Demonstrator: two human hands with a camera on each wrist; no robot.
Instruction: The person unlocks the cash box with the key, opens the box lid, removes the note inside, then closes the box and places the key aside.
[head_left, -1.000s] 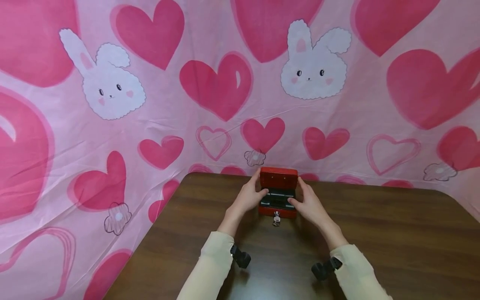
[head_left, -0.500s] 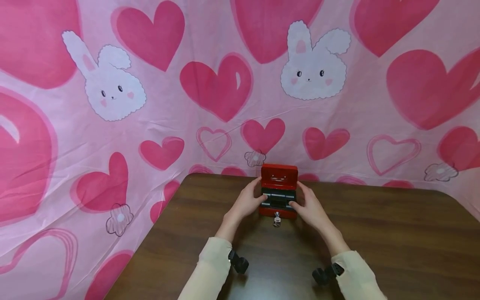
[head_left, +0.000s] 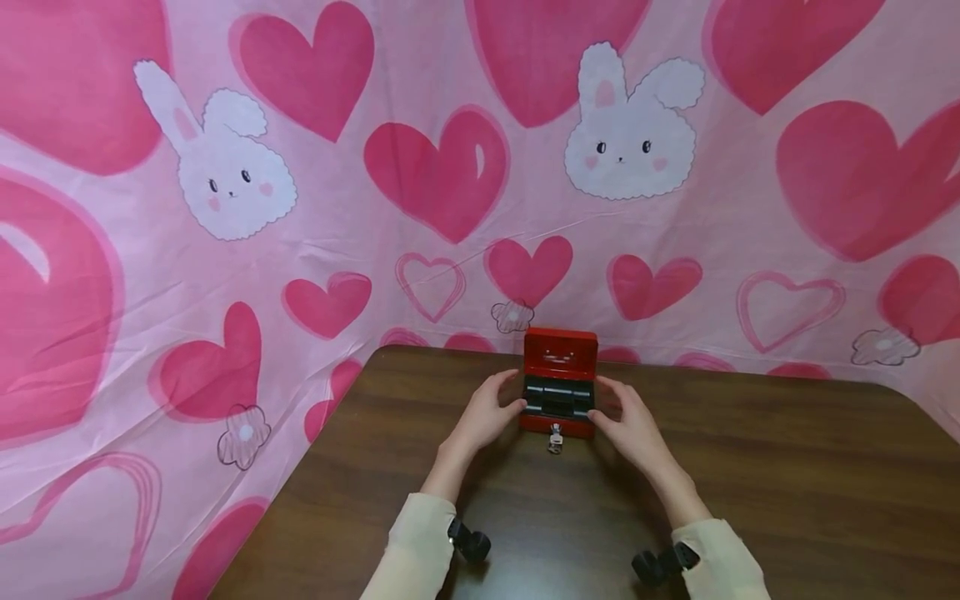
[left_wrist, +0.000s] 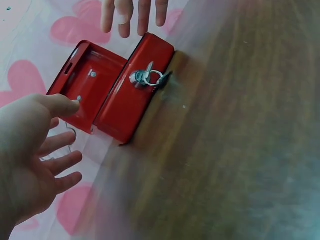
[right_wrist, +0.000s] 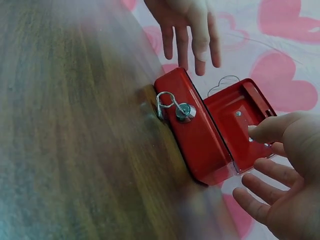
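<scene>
A small red cash box [head_left: 577, 428] stands on the table with its lid [head_left: 560, 350] raised at the back. Inside shows a black tray [head_left: 558, 400]. A key on a ring [left_wrist: 149, 75] sits in the lock on the front. My left hand [head_left: 480, 419] is at the box's left side, fingers loosely extended, thumb tip near the rim. On the right, my right hand [head_left: 636, 429] mirrors it, thumb near the front right corner. Both wrist views show the fingers spread beside the box, gripping nothing.
The brown wooden table [head_left: 787, 483] extends to both sides and in front of the box. Close behind its back edge hangs a pink cloth [head_left: 435, 67] with hearts and rabbits.
The lid has tilted further back. Both hands have drawn away from the lid's sides and slightly toward me, the thumbs pulling back from over the tray.
</scene>
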